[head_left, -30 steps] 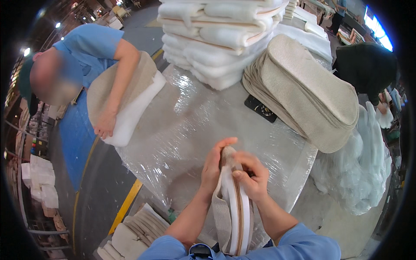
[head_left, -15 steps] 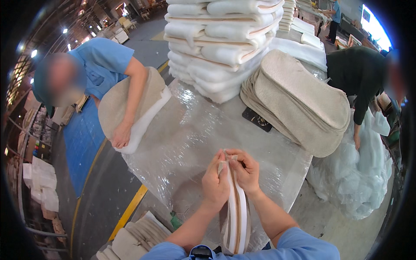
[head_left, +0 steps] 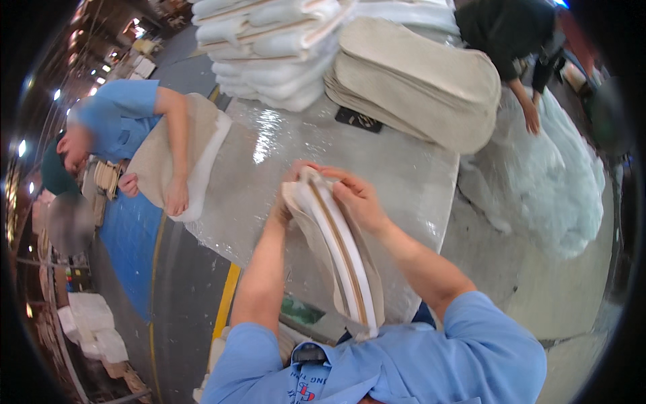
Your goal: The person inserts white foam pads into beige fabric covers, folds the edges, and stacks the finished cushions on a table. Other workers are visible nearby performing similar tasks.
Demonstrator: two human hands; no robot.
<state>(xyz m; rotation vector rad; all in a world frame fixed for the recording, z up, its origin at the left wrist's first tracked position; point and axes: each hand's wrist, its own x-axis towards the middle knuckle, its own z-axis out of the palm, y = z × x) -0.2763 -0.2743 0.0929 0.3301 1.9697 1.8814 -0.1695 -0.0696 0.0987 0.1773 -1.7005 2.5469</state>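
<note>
Between my hands stands a long padded cushion [head_left: 336, 236] on its edge, its near end against my shirt. The open side shows white padding on both sides of a brown inner layer, with beige fabric along the outside. At the far end, my left hand [head_left: 288, 195] is wrapped round the left side of the fabric, its fingers partly hidden. My right hand [head_left: 356, 198] pinches the fabric edge at the far right of that end.
A plastic-covered table [head_left: 397, 182] lies ahead, bearing stacked white padding [head_left: 269, 60], beige fabric pieces [head_left: 417, 81] and a black card-like item [head_left: 359, 120]. One person at left presses a beige cushion [head_left: 161, 148]; another at right reaches to clear plastic sheeting [head_left: 538, 182].
Both hands and the cushion's far end have moved up and left in view, with the cushion now tilted. The view itself has shifted too. The person at right now has a hand on the plastic.
</note>
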